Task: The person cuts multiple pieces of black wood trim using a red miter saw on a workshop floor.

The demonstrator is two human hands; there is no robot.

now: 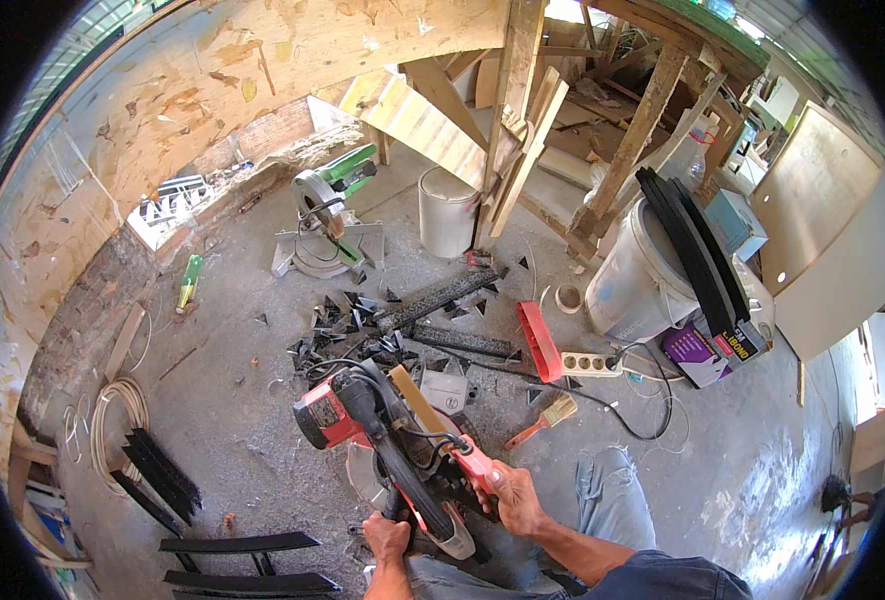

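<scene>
A red and black miter saw (403,462) stands low on the floor in front of me, its motor toward the left. My right hand (516,500) is wrapped round the saw's red handle. Lower down, beside the blade guard, my left hand (388,537) is closed by the saw's base, around something dark that I cannot make out. Just beyond the saw lies a heap of small black offcuts (353,330), with dark, dusty strips (443,300) across it. A paintbrush (543,420) with a red handle rests right of the saw.
A green miter saw (328,215) stands farther off, near a white bucket (449,215). To the right are a power strip (591,364), a larger bucket (638,275) topped with black curved strips (698,245), and a purple box (698,355). More black strips (238,543) and a cable coil (123,410) lie left.
</scene>
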